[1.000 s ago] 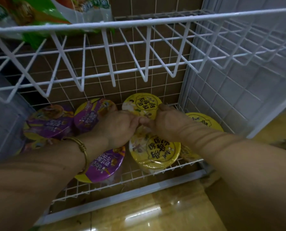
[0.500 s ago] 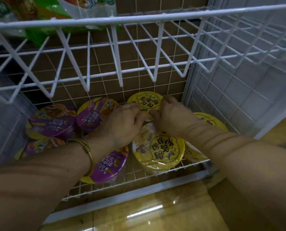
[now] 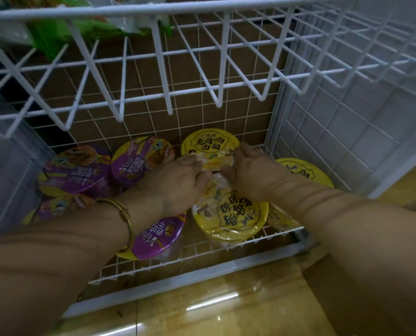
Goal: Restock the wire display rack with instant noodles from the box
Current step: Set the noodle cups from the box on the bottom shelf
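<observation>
While both hands reach into the white wire display rack [image 3: 202,251], its bottom shelf carries round, foil-lidded instant noodle bowls. Left half: two purple-lidded bowls [image 3: 76,170] stand along the back edge, a third [image 3: 61,207] is at the left edge, and a fourth [image 3: 161,236] is at the front edge beneath the wrist with the brass-coloured bangle [image 3: 124,214]. The left hand [image 3: 175,183], fingers curled, grips the near-left rim of the back yellow-lidded bowl [image 3: 209,144], which stands at the middle of the back edge. The right hand [image 3: 248,173], fingers curled, pinches the same bowl's right rim. The front yellow-lidded bowl [image 3: 233,214] sits just in front, near the front edge. The right yellow-lidded bowl [image 3: 301,169] occupies the right side, partly under the forearm. Above, an upper wire basket [image 3: 168,57] holds green packets [image 3: 56,37] at its left end.
</observation>
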Tool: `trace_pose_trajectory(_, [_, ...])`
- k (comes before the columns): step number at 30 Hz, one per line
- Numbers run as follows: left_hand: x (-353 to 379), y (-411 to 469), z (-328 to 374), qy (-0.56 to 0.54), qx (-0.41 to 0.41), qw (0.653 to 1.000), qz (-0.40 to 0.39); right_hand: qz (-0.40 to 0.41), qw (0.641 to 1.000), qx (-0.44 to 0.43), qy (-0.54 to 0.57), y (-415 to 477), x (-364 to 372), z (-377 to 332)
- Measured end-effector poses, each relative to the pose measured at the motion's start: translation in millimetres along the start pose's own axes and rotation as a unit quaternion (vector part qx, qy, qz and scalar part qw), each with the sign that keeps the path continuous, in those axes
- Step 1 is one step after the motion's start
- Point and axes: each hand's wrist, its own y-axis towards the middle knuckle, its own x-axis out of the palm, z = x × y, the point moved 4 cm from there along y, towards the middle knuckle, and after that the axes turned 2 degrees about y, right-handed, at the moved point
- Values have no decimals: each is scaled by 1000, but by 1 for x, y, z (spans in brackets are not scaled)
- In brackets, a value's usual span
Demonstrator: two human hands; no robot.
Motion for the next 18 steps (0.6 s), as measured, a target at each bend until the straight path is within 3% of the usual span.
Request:
trace_pose_trajectory(7, [1, -4, 2, -6, -16, 1000, -20, -7, 1000, 20, 21, -2, -1, 3])
trace_pose_trajectory(13, [-3, -19, 6, -45, 6, 999, 20, 51, 996, -47, 57, -40, -15, 4])
trace_pose_trajectory(18, [9, -41, 10, 1, 48, 998, -46, -28, 995, -90, 19, -89, -9, 9])
